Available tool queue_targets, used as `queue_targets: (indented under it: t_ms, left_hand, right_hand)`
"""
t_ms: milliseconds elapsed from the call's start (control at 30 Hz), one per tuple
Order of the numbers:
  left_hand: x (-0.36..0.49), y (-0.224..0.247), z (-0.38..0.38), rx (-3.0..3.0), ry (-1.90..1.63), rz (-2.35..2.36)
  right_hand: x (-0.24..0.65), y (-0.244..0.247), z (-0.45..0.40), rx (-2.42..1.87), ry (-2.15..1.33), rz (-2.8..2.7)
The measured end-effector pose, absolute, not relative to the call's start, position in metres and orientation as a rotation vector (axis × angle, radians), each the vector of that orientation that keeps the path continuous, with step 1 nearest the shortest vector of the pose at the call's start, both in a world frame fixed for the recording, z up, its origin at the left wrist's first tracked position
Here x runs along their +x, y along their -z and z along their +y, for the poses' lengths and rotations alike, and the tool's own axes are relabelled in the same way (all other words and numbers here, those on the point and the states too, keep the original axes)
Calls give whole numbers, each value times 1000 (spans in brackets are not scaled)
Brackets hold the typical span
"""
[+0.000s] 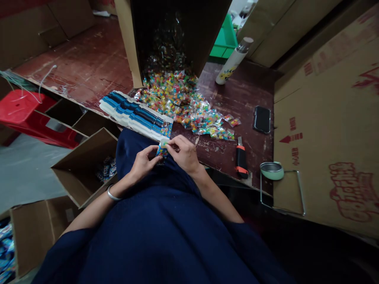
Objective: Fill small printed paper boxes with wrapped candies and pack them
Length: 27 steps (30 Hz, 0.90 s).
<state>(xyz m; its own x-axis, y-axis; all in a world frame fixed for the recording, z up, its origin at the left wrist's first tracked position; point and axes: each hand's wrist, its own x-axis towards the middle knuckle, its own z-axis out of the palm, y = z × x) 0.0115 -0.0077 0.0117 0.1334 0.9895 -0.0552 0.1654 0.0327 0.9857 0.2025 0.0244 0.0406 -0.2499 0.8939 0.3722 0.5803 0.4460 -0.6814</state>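
Note:
Over my lap, just off the table's front edge, my left hand (145, 161) pinches a small blue printed packet (162, 150) between thumb and fingers. My right hand (183, 153) is closed at the packet's upper end, fingertips on a pale greenish piece there; whether that piece is a flap or a separate item, I cannot tell. A long row of overlapping flat blue-and-white packets (136, 114) lies on the table beyond my left hand. Behind it, small clear bags of colourful candies (177, 94) spill out of a tipped cardboard box (137, 59).
On the red-brown table (85, 51) are a white flask (233, 61), a phone (262, 119) and a utility knife (241, 159). A green bowl (272, 171) sits in a wire holder at right. Left stand a red stool (23, 106) and open boxes (79, 157) containing blue packets.

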Motion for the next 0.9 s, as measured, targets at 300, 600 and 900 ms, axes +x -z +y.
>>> queue_targets:
  t_ms: [300,600,900]
  left_hand:
    - [25,-3,-19,1178,-1047,1134]
    - [23,-16,-12,1128,-1250,1066]
    - [25,-12,-11,1113,-1207,990]
  right_hand:
    - [211,-33,36,-1060,-820,-2075]
    - [206,-24,17,-1083,-1221,-1477]
    - [189,-15,10,-1060,-917,-1509]
